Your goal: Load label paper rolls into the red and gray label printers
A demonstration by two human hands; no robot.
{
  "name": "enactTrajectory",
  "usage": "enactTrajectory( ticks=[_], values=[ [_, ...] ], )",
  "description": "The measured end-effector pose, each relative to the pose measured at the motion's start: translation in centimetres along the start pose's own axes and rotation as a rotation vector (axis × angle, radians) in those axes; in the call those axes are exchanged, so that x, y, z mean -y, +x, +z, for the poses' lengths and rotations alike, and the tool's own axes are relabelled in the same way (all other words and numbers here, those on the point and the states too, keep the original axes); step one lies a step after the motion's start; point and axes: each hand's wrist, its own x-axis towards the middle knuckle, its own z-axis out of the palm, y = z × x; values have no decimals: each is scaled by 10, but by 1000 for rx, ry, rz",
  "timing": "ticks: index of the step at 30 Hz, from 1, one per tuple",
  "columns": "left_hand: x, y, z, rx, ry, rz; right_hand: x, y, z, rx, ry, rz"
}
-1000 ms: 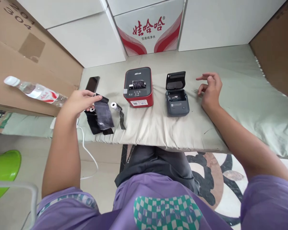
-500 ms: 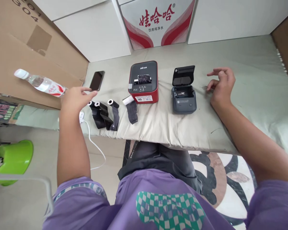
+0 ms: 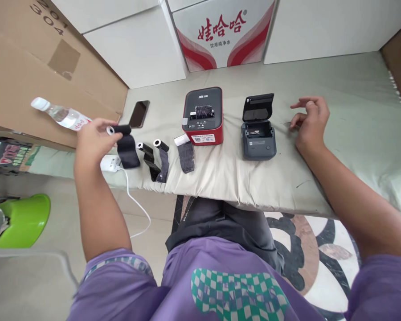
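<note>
At the left, my left hand [image 3: 95,139] pinches a black paper roll [image 3: 123,129] near its white core, and its loose black strip [image 3: 128,151] hangs down. Two more rolls, a black roll [image 3: 145,148] and another black roll [image 3: 161,145], lie to its right with strips unrolled toward the front edge. A further roll with a white outer side [image 3: 182,140] lies by the red and black label printer [image 3: 203,117]. My right hand [image 3: 310,122] rests on the cloth with fingers apart, holding nothing, right of the dark grey printer [image 3: 259,141], whose lid stands raised.
A phone [image 3: 139,114] lies behind the rolls. A water bottle [image 3: 62,114] leans by the cardboard box [image 3: 30,58]. A white power strip [image 3: 110,163] with a cable sits at the front edge. White boxes [image 3: 130,53] line the back. A green stool [image 3: 26,220] stands lower left.
My left hand has taken hold of the leftmost black roll and lifted it leftward, away from the others, with its strip trailing. My right hand stays beside the grey printer.
</note>
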Motion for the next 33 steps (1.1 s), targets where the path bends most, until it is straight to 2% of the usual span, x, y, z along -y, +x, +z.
enactTrajectory(
  ticks=[3, 6, 8, 10, 12, 16, 19, 22, 25, 30, 31, 33],
  values=[
    [-38, -18, -1, -59, -532, 125, -1, 0, 0, -6, -4, -14],
    [-78, -36, 14, -44, -741, 176, -2, 1, -1, 2, 8, -20],
    [-100, -45, 33, 49, -815, 152, -3, 1, -1, -1, 20, -17],
    [-115, -51, 60, 212, -907, 112, -5, 2, -2, -3, 27, -19],
    [-124, -54, 94, 393, -921, 134, -5, 3, -2, -4, 31, -20],
    [-133, -55, 163, 648, -914, 286, -5, 3, -2, 6, 29, -16],
    [-142, -60, 196, 772, -952, 295, -5, 3, -3, 17, 32, -20],
    [-155, -67, 210, 794, -963, 296, -6, 3, -4, 38, 23, -19],
    [-168, -72, 218, 809, -975, 356, -8, 3, -4, 55, 20, -19],
    [-184, -80, 235, 943, -1059, 432, -7, 3, -5, 50, 11, -1],
    [-185, -82, 240, 924, -1062, 459, -7, 2, -5, 51, 13, 7],
    [-184, -86, 248, 786, -1027, 518, -5, 1, -6, 58, 19, 24]
  ],
)
